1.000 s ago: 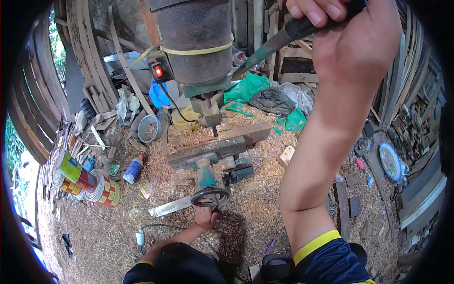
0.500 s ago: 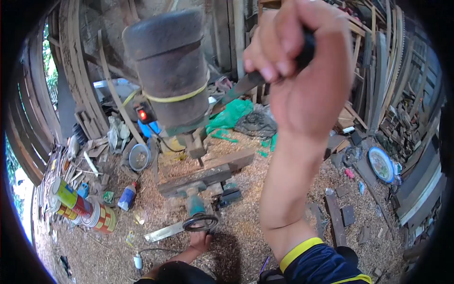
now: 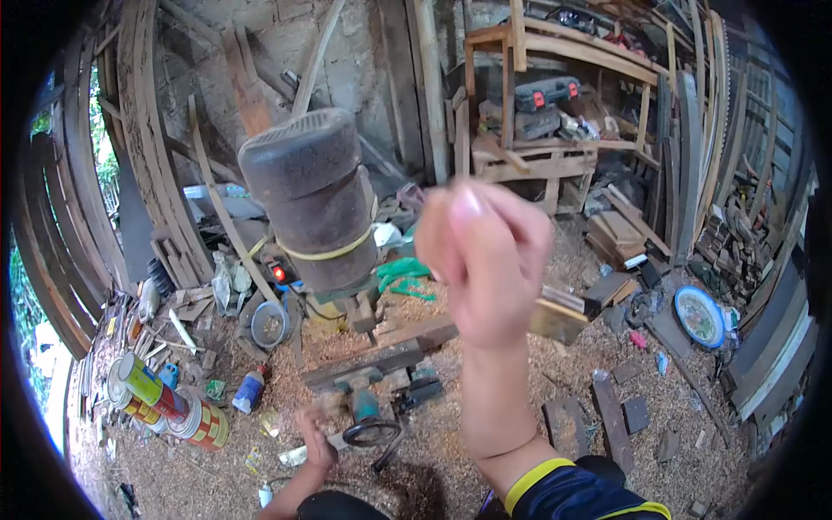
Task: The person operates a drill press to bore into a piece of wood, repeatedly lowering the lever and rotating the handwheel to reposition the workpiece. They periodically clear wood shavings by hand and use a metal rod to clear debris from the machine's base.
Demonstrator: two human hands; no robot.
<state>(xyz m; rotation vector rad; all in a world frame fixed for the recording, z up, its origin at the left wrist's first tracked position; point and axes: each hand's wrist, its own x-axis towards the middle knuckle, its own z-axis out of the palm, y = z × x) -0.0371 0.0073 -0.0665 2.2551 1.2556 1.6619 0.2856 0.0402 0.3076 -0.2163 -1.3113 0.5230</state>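
Observation:
My right hand [image 3: 485, 260] is raised in front of the camera, curled into a blurred fist. Whatever it may hold is hidden, and the lever is not visible. To its left stands a drilling machine with a dark motor housing [image 3: 308, 186], a yellow band and a lit red switch [image 3: 279, 272]. Under the bit lies a dark timber [image 3: 364, 364] on the machine's bed. My left hand [image 3: 315, 440] is low, just left of the black handwheel [image 3: 371, 432], fingers apart and pointing up. A pale flat strip [image 3: 295, 455] lies beside it.
Stacked paint buckets [image 3: 195, 420] and a blue bottle [image 3: 249, 390] stand on the left among wood shavings. Timber offcuts [image 3: 614, 416] and a round patterned tray [image 3: 698, 315] lie on the right. A wooden bench [image 3: 546, 165] with a tool case [image 3: 548, 94] stands behind.
My right hand has come down and left; the lever it gripped no longer shows. My left hand has left the handwheel and moved left. The view has tilted upward.

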